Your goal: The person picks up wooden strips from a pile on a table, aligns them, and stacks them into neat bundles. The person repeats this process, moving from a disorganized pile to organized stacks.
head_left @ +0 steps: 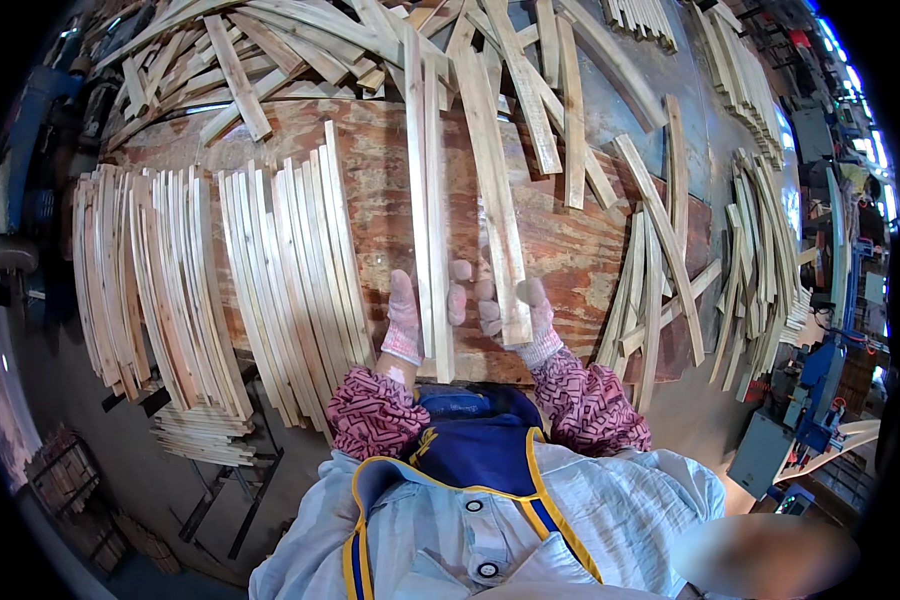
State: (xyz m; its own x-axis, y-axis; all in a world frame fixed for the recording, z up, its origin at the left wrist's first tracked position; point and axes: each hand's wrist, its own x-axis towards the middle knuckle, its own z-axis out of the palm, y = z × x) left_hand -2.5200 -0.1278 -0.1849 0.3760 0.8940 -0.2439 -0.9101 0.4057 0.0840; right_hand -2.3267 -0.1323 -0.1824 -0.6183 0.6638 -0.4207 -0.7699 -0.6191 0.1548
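Note:
My left hand, in a pale work glove, is closed round narrow wooden strips. Its thumb stands at their left side and its fingertips show on their right. The strips lie side by side, pointing away from me. In my right hand, also gloved, is the near end of a wider wooden slat, with the thumb at its right edge and fingers at its left. Both pieces reach toward the heap of loose slats at the back. Beneath them is a worn reddish-brown wooden board.
Rows of aligned strips stand close on my left, with more strips beyond. Loose slats lie crossed on the right, near another stack. Blue-grey machinery stands at the far right.

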